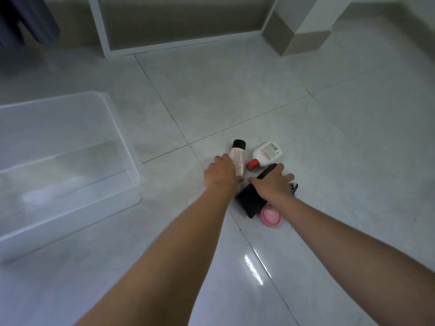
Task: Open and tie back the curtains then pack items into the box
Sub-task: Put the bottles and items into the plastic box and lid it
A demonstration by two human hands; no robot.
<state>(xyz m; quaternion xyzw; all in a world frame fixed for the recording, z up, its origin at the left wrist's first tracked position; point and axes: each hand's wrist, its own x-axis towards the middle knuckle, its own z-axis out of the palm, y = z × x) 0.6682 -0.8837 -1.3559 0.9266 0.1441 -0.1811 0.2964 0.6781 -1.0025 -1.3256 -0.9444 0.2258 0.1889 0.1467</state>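
Note:
Several small items lie together on the white tiled floor. My left hand (pixel 222 171) is closed around a pale tube with a black cap (pixel 237 156). My right hand (pixel 273 184) presses down on a black pouch (pixel 249 202), its fingers wrapped over a slim black object (pixel 267 171). A white bottle with a red cap (pixel 266 154) lies just beyond my hands, untouched. A round pink tin (pixel 270 216) sits beside the pouch, near my right wrist. The clear plastic box (pixel 122 147) stands open at the left, with nothing visible inside.
A white frame (pixel 103 43) and a beige skirting run along the back. A white pillar base (pixel 303 41) stands at the back right. Dark curtain fabric (pixel 26 22) hangs at the top left. Bare floor tiles surround the items.

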